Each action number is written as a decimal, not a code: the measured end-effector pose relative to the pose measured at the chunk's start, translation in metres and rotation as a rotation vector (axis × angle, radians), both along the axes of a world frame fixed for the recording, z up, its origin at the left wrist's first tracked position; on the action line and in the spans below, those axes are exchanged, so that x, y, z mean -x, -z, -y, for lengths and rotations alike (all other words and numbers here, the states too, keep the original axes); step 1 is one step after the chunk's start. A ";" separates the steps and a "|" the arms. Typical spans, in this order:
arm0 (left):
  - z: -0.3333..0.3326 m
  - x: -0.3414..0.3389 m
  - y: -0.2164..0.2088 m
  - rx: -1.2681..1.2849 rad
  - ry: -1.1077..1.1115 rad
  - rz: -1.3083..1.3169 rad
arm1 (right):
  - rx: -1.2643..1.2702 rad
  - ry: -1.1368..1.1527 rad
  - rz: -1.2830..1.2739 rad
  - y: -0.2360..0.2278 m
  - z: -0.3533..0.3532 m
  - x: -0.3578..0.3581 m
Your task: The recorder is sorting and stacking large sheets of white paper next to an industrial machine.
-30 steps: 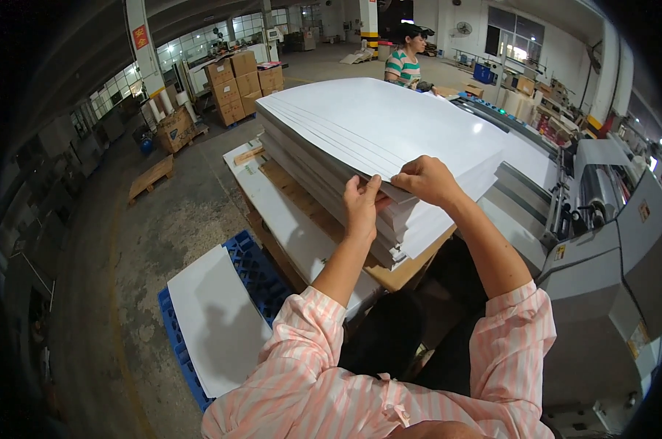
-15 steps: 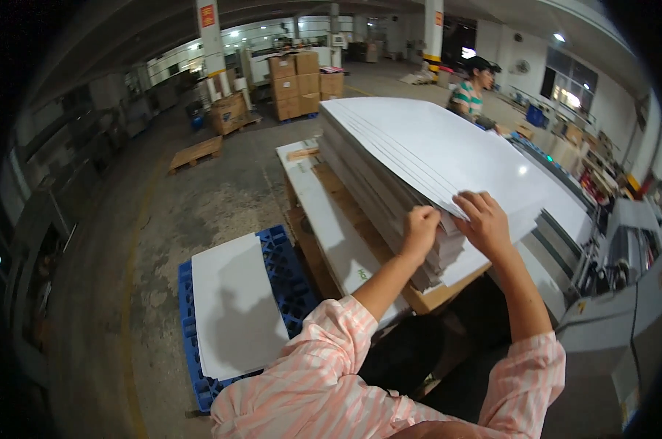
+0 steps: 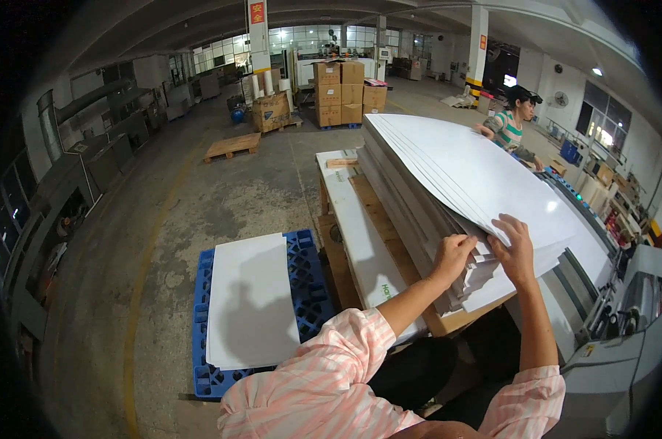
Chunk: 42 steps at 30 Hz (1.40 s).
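A tall stack of large white sheets [image 3: 448, 164] stands before me, its top few sheets fanned into narrow steps along the left side. At the stack's near corner my left hand [image 3: 454, 257] is closed in a fist-like pinch on the edge of the upper sheets. Close beside it, my right hand [image 3: 514, 249] grips the same corner, fingers curled over the top sheets. The sheets' edges bow up slightly between both hands. What lies under my right thumb is hidden.
Left of the stack, a blue plastic pallet [image 3: 307, 282] bears a low pile of white sheets [image 3: 250, 293]. A grey machine [image 3: 609, 351] stands close on my right. Beyond the stack is a co-worker [image 3: 510, 128]. Cardboard boxes [image 3: 340, 91] and a wooden pallet [image 3: 232, 146] stand farther off.
The whole view has shifted, so the scene sits farther right and lower. Both hands keep their hold at the stack's corner. More of the co-worker's arms now shows.
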State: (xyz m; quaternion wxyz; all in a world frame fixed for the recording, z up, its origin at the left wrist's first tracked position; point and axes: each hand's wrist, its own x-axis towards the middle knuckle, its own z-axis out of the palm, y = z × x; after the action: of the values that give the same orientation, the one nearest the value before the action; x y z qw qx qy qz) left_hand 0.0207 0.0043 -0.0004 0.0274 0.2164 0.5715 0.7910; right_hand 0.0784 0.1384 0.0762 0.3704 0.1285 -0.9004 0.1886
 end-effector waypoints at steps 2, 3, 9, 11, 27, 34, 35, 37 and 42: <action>-0.002 -0.001 -0.003 -0.031 -0.009 -0.008 | 0.051 -0.031 0.022 0.003 -0.010 0.011; -0.006 -0.001 -0.003 -0.058 -0.023 -0.007 | 0.107 -0.067 0.051 0.007 -0.017 0.020; -0.001 0.016 0.018 0.041 -0.086 -0.055 | 1.065 -0.096 0.154 -0.038 -0.010 0.041; -0.002 0.009 0.011 -0.016 -0.085 0.001 | 1.095 -0.175 0.095 -0.037 -0.011 0.038; 0.004 -0.001 -0.008 -0.123 0.085 0.055 | 0.007 -0.188 0.164 0.009 -0.012 0.005; 0.002 0.003 0.000 0.060 -0.030 -0.079 | 1.058 -0.192 0.267 -0.022 -0.018 0.032; 0.000 0.002 0.002 0.030 -0.042 -0.089 | 1.053 -0.152 0.222 -0.020 -0.019 0.035; -0.001 0.004 0.004 -0.005 -0.062 -0.099 | 0.562 0.090 0.287 -0.009 -0.016 0.030; 0.002 0.004 0.006 -0.037 -0.018 -0.045 | -0.031 -0.072 0.158 0.014 -0.005 0.009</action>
State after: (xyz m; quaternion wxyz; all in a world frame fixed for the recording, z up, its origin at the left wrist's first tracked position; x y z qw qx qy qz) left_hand 0.0167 0.0026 -0.0062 0.0036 0.2294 0.5593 0.7965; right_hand 0.0689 0.1437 0.0621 0.2892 0.1510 -0.9245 0.1973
